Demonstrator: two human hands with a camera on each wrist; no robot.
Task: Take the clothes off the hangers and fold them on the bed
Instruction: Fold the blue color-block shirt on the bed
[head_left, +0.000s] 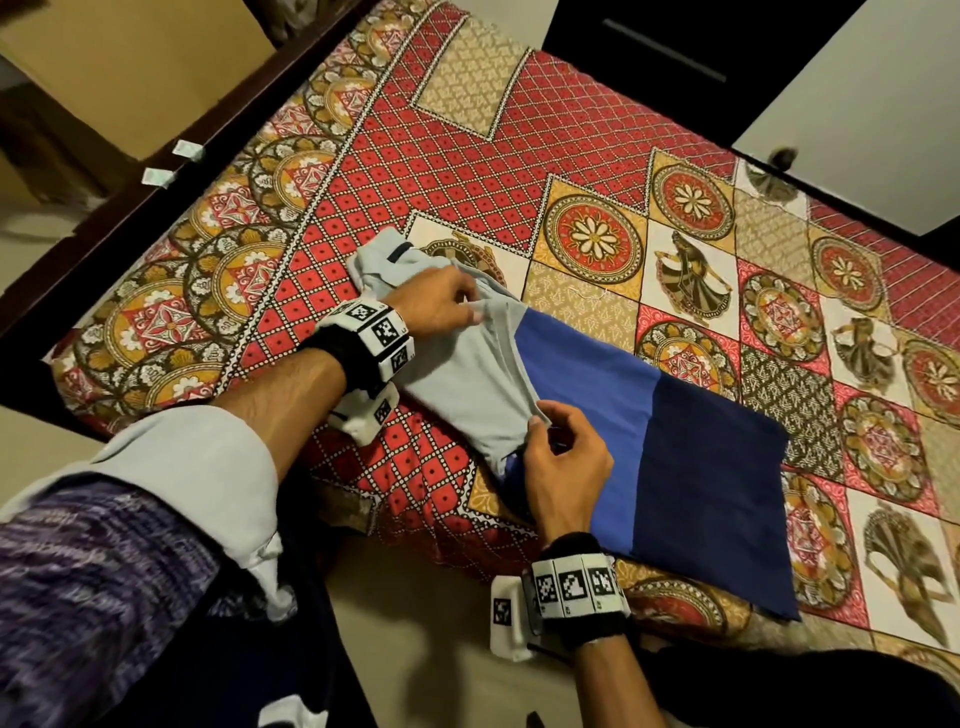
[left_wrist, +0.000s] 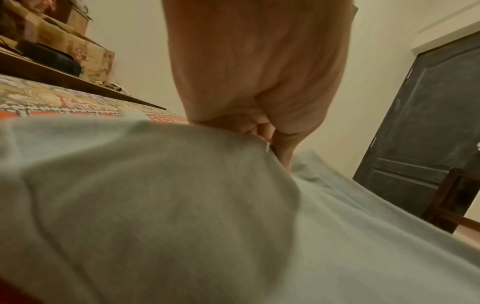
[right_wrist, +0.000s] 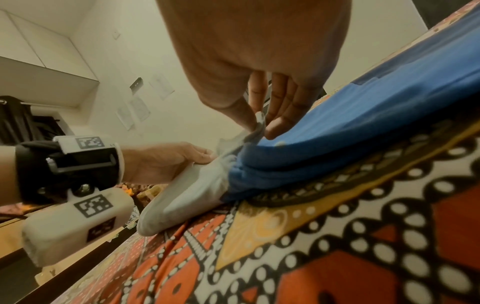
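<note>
Left hand (head_left: 439, 304) and right hand (head_left: 563, 462), fingers pinched, forearms outstretched

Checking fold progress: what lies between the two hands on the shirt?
Head view: between left hand and right hand runs the shirt's raised light-grey edge, nothing else.

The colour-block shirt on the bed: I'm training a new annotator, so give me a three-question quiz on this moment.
1. True or false: the shirt is on a hanger.
2. What does the right hand do to the pale grey part?
A. presses it flat with an open palm
B. pinches its folded edge
C. hovers clear of it
3. Fill in: the left hand holds the shirt near its ____ end, on the bedspread.

Key
1. False: it lies on the bed, and no hanger is in view.
2. B
3. collar
</note>
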